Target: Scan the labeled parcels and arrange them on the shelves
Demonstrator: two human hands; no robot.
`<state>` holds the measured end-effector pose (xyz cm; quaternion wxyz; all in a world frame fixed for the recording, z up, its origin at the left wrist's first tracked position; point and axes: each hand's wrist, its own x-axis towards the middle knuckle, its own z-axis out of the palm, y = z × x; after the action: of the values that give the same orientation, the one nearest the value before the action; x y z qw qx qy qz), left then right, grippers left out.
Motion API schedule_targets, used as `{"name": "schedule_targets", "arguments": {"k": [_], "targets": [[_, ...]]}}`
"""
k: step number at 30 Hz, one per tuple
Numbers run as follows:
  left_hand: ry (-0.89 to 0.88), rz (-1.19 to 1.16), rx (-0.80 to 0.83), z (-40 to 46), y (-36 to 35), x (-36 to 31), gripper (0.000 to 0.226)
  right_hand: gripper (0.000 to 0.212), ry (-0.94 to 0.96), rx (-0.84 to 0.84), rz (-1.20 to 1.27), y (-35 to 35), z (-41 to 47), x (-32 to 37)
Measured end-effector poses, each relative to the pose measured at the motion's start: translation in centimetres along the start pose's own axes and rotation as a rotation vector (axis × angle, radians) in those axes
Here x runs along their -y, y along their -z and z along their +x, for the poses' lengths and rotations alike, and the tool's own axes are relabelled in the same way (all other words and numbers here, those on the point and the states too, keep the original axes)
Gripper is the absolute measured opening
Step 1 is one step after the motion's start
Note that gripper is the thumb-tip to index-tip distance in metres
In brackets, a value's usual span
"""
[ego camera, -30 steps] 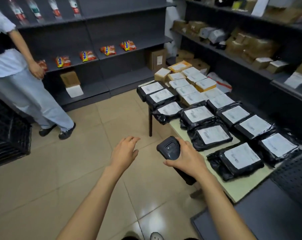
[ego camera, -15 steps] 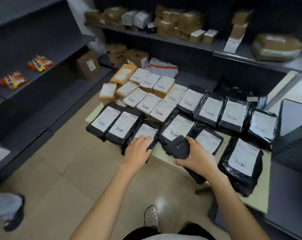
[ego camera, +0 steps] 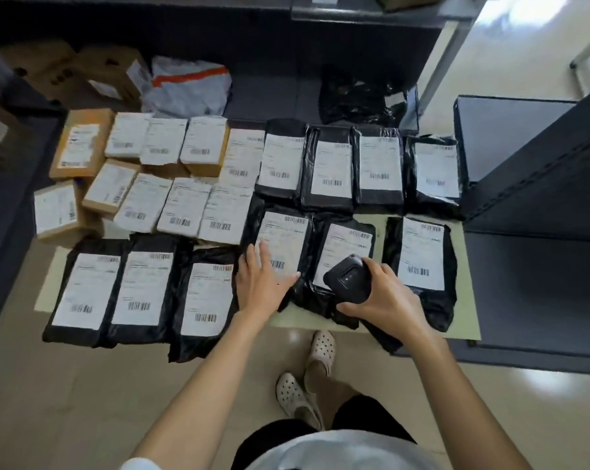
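Head view, looking straight down on a pale green tabletop covered with labeled parcels. Left hand lies flat, fingers spread and loose, its grip holding nothing, palm down on the lower edge of a black bagged parcel in the near row, fingertips touching that parcel's white label beside the barcode. Right hand has its grip closed around a black handheld scanner, head of the scanner aimed forward over the neighbouring black parcel, just beside the left hand. Another black parcel lies to the right of the scanner, near the tabletop's right edge. Three more black bagged parcels sit in a row at the near left, overhanging the front edge. Back row holds four black parcels side by side; left of these, small cardboard boxes and white-labelled packets packed close, touching. Grey bag with orange stripe on the low shelf behind. Dark shelving unit at right. Person's pale clogs on the tiled floor below.
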<state>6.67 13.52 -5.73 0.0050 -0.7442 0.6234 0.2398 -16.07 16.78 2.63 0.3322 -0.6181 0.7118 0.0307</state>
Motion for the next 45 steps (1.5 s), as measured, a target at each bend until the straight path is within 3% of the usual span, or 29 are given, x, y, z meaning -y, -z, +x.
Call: {"name": "schedule_targets", "arguments": {"k": [2, 5, 13, 20, 27, 32, 37, 45], "targets": [[0.069, -0.009, 0.0, 0.5, -0.9, -1.1, 0.121, 0.101, -0.018, -0.001, 0.01, 0.7, 1.1, -0.5], [0.131, -0.021, -0.01, 0.9, -1.6, -2.0, 0.129, 0.099, -0.024, -0.01, 0.011, 1.8, 2.7, -1.0], [0.174, -0.07, -0.049, 1.1, -1.4, -2.7, 0.118, 0.102, 0.035, -0.028, 0.043, 3.9, 4.5, -0.3], [-0.035, -0.06, -0.263, 0.3, 1.7, -3.9, 0.129, 0.098, 0.091, -0.09, 0.064, 6.3, 3.8, 1.7], [-0.316, -0.136, -0.428, 5.0, 10.3, -5.3, 0.138, 0.097, 0.129, -0.227, 0.053, 10.1, 1.8, 5.0], [-0.585, 0.037, -0.554, 8.9, 17.8, -5.9, 0.124, 0.092, 0.118, -0.33, 0.055, 12.5, 1.1, 8.6], [-0.667, 0.142, -0.616, 11.1, 23.7, -5.3, 0.117, 0.092, 0.126, -0.411, 0.064, 13.9, 0.3, 12.4], [-0.801, 0.171, -0.584, 12.3, 27.8, -3.1, 0.116, 0.1, 0.127, -0.464, 0.023, 14.2, -0.4, 17.3]]}}
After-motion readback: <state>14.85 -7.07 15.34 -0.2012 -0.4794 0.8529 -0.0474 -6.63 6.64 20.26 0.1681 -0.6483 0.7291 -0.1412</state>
